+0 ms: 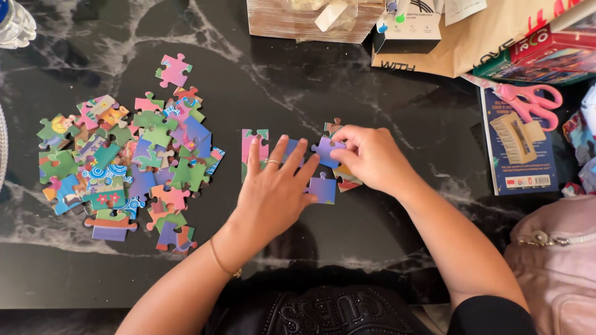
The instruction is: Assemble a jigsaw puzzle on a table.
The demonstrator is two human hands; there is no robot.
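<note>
Left hand (273, 192) lies flat, released, on joined puzzle pieces (254, 144); right hand (369, 158) pinches a purple piece (326, 149) beside them.

The left hand (273, 192) lies flat over joined puzzle pieces (254, 144), hiding most of them, and the right hand (370, 158) covers part of the purple piece (325, 149) it pinches. A plastic bottle (13, 23), a wooden box (310, 20) and a pink bag (555, 267) are cut off by the edges

Black marble table (372, 248) — loose puzzle pieces (124, 167), pink scissors (531, 102), booklet (518, 149), wooden box (310, 22)
</note>
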